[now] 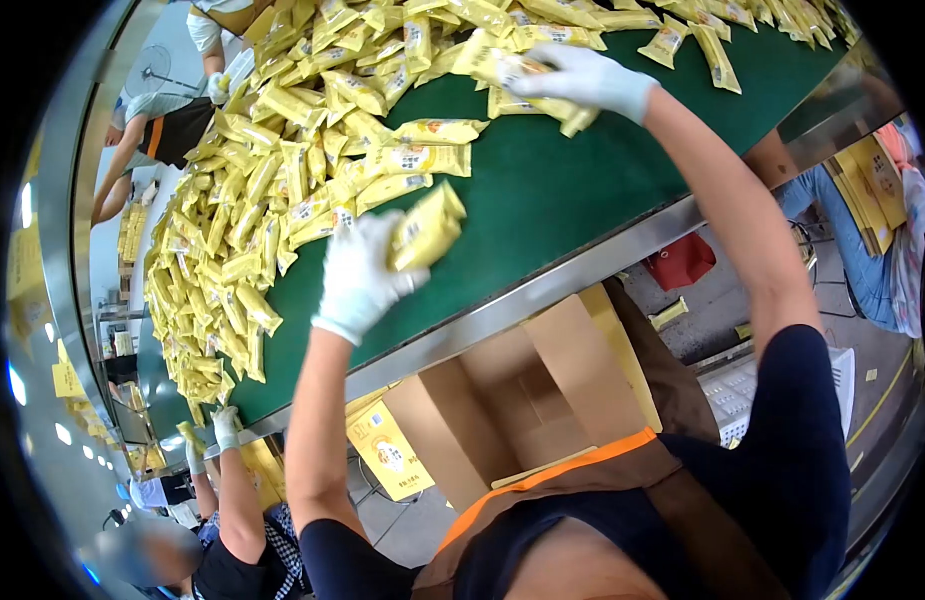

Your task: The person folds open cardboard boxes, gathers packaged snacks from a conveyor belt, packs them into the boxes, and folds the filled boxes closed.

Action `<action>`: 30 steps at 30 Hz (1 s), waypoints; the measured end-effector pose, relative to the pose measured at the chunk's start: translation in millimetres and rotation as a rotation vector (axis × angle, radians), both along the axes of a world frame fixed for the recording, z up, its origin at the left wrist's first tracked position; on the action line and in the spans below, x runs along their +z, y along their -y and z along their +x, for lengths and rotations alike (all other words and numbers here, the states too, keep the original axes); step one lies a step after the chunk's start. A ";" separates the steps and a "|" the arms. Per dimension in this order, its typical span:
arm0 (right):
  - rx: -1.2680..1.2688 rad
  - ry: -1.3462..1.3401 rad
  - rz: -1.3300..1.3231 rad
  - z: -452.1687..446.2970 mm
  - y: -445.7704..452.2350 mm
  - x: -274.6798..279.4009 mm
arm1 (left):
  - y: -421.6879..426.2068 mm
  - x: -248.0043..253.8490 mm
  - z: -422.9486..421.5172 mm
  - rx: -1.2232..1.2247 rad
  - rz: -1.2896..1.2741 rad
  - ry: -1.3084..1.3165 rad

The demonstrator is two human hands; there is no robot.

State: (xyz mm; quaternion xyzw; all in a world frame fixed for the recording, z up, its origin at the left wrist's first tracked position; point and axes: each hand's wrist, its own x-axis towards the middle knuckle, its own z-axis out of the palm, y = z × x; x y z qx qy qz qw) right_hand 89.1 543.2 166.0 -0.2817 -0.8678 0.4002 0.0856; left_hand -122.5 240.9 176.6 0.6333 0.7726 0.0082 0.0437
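Note:
Both my hands wear white gloves and are over the green belt (542,205). My left hand (367,272) is closed around a yellow packet (428,228), tilted up near the belt's front part. Farther off to the right, my right hand (572,78) holds yellow packets (487,62) at its fingertips, slightly blurred; another packet lies under the palm. A big pile of the same yellow packets (272,190) covers the belt's left and far side. Below the belt edge, an open cardboard box (522,390) stands in front of my body, its inside showing.
A metal rail (572,270) borders the belt. A co-worker's gloved hands (225,428) are at the lower left of the belt; other people stand across it. A printed yellow carton (392,452), a red bag (679,262) and a white crate (727,400) are below.

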 end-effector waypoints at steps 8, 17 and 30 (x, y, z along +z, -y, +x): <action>0.140 0.330 0.485 -0.2 30.4 -24.0 | -89.2 -6.3 -24.2 -0.207 -0.116 -0.254; 0.004 0.451 0.362 17.8 16.5 -15.1 | -62.5 -39.9 1.9 -0.156 0.138 -0.107; 0.259 0.464 0.337 -66.8 -34.5 -21.9 | -37.2 -34.0 -7.9 -0.126 0.092 0.015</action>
